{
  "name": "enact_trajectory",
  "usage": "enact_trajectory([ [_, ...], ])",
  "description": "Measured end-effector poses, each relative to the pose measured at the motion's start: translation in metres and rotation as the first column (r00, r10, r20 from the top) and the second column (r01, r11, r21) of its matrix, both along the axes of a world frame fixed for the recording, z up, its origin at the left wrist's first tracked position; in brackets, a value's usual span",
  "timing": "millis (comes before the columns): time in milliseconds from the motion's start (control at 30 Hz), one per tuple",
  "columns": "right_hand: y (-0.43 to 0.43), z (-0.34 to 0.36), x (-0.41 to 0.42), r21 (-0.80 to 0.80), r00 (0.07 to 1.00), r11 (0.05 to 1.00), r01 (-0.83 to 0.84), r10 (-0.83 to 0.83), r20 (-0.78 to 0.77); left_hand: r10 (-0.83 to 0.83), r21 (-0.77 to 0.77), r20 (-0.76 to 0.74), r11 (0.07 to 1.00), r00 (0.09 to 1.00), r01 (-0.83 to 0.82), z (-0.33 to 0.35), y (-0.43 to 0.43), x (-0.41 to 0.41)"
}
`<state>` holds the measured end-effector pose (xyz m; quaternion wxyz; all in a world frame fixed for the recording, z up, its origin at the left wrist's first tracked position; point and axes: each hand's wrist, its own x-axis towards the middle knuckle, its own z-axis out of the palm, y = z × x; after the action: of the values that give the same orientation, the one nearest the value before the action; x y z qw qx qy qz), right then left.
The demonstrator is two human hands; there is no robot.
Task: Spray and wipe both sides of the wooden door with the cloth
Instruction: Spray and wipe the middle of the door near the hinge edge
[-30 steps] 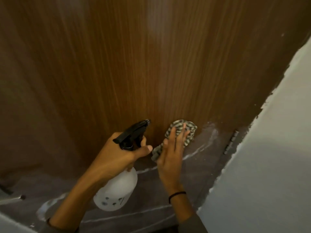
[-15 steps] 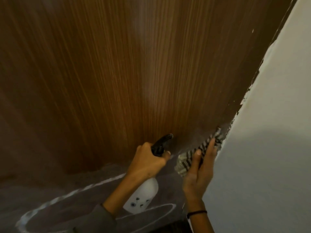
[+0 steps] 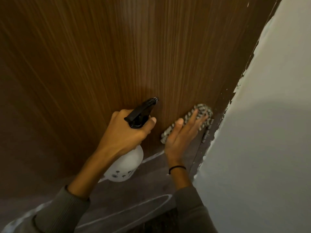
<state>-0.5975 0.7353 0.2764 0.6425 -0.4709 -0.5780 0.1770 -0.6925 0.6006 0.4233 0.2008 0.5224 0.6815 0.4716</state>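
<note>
Cloth [image 3: 200,111] is reaching the door [image 3: 117,56]'s hinge edge.
Flat right hand [image 3: 181,137] is pressing it across from mid-panel, likely finishing this strip; left hand [image 3: 124,132] is gripping the spray bottle [image 3: 127,163].

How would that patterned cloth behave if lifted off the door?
The cloth would probably flop and droop: it bunches under the right hand, which presses it against the door. It looks thin, so it is likely light. Its coarse weave probably resists slipping.
</note>
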Motion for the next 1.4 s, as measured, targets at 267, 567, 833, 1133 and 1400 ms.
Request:
enact_trajectory([
  [267,-0.028,-0.061,0.01,-0.379,0.984,0.919,-0.108,0.045,-0.172,-0.014,-0.036,0.043,0.999,0.999,0.016,0.003,-0.002,-0.002],
  [567,-0.005,0.02,0.038,-0.122,0.988,0.981,-0.15,0.146,-0.042,-0.02,-0.044,0.068,0.999,0.998,0.023,0.002,-0.002,-0.002],
  [833,0.008,-0.021,0.054,-0.06,0.986,0.993,-0.1,0.107,0.127,-0.02,-0.047,0.087,0.999,0.996,0.024,0.003,-0.001,-0.001],
  [1133,-0.012,-0.082,0.081,-0.164,0.957,0.959,-0.233,0.256,0.135,-0.031,-0.046,0.143,0.998,0.989,0.038,0.005,-0.002,0.001],
  [1400,-0.014,0.0,0.093,-0.008,0.999,0.999,-0.033,0.034,0.04,-0.04,-0.052,0.124,0.998,0.991,0.047,0.005,-0.004,0.001],
])
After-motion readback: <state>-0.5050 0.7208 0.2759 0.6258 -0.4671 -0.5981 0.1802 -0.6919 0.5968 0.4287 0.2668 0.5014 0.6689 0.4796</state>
